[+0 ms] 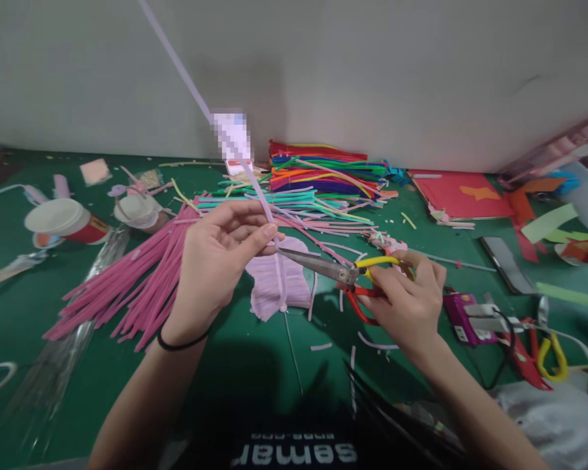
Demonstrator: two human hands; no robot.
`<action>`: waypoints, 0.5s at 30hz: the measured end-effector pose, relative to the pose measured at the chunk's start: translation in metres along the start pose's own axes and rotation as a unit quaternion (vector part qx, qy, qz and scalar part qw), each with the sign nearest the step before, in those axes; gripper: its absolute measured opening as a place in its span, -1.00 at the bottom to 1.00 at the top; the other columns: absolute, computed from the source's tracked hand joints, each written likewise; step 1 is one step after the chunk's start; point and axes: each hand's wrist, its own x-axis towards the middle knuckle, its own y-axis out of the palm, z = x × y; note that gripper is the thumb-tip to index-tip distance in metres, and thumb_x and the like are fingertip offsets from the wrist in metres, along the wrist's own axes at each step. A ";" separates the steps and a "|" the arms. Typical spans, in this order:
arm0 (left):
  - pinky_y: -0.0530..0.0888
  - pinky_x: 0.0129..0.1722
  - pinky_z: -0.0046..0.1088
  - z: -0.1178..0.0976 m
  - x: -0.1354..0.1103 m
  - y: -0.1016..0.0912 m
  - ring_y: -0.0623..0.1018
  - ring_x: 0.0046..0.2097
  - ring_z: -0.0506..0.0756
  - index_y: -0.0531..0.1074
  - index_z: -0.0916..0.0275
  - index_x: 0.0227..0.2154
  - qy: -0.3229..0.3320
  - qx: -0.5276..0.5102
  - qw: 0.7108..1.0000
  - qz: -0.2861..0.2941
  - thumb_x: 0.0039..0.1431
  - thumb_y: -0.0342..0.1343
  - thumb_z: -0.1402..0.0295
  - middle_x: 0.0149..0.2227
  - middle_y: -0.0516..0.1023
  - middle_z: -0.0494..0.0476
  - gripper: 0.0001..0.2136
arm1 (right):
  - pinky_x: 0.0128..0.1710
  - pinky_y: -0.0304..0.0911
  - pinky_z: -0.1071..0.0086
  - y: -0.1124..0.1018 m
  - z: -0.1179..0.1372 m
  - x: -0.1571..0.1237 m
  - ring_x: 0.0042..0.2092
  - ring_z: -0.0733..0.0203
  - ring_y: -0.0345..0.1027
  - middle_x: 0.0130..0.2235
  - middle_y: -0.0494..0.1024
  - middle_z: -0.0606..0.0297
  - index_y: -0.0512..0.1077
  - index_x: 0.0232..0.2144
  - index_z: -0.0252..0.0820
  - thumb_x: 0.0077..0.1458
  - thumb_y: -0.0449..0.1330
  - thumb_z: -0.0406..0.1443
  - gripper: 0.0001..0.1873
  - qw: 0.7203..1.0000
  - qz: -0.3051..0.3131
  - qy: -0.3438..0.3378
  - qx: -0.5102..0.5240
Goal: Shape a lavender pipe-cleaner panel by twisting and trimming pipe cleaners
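Lilac stem [189, 79] slants toward eleven o'clock, pinched by left fingers [255, 240]; right fingers [424, 266] grip scissors [317, 264]; wall [372, 78] borders counter [245, 365] at twelve.

Dim light — faint shadow on wall [372, 72] — stretched edges

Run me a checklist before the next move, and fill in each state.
1. Left hand gripping the lilac strip: ok, pinched at the fingertips.
2. Right hand on the scissors: ok, holding the handles.
3. Blade tips well away from the left hand: not ok, they sit close to its pinch.
4. Strip between the blades: cannot tell, too small to make out.
5. Green table free of offcuts: not ok, several lie near the lilac bundle.
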 end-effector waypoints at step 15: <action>0.59 -0.45 -0.51 0.001 0.000 0.000 0.62 -0.32 0.09 0.54 0.19 -0.25 -0.004 -0.003 1.000 -0.003 -0.02 0.33 0.38 -0.31 0.60 0.11 -0.78 | -0.17 0.11 0.15 -0.002 -0.002 0.003 -0.10 -0.05 0.36 -0.43 0.56 0.23 0.51 -0.37 -0.15 0.07 0.22 -0.26 -0.90 1.000 0.001 -0.018 -0.009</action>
